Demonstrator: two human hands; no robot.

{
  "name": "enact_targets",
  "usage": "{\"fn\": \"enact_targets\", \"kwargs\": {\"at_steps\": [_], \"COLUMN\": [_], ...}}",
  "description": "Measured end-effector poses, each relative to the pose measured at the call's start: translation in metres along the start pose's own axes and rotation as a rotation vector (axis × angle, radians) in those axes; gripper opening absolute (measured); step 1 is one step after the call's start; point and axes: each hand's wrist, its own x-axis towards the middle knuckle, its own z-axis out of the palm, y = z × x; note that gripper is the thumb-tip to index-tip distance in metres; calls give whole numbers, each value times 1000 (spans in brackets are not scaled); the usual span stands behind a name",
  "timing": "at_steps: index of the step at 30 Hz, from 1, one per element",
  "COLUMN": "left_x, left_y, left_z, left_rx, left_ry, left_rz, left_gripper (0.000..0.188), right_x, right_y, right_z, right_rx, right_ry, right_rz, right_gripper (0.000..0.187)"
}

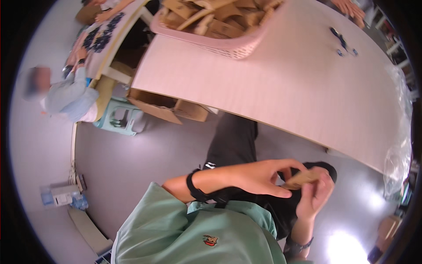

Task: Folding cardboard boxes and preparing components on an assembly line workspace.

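Above my lap, beyond the table's near edge, a small brown kraft-paper packet is held tilted between my hands. My right hand grips its right end between thumb and fingers. At the packet's left end is my left hand, its thumb below and its forefinger above, with the other fingers partly hidden behind. Motion blurs the packet, so its opening and contents cannot be made out. A dark band sits on each of my wrists.
A pink plastic basket heaped with brown paper packets stands on the pale table. A small dark object with a cord lies at the far right. Clear plastic film hangs over the right edge. An open carton and another person are left.
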Motion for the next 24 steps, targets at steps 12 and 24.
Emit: {"fn": "enact_targets", "kwargs": {"at_steps": [12,24], "left_x": [28,15], "left_y": [-13,-11], "left_z": [42,31], "left_rx": [197,891], "left_ry": [479,424], "left_rz": [914,960], "left_gripper": [34,37], "right_x": [-20,-11], "right_y": [-8,-17], "right_z": [18,16], "right_rx": [248,76], "right_ry": [160,158], "right_rz": [33,32], "right_gripper": [25,29]}}
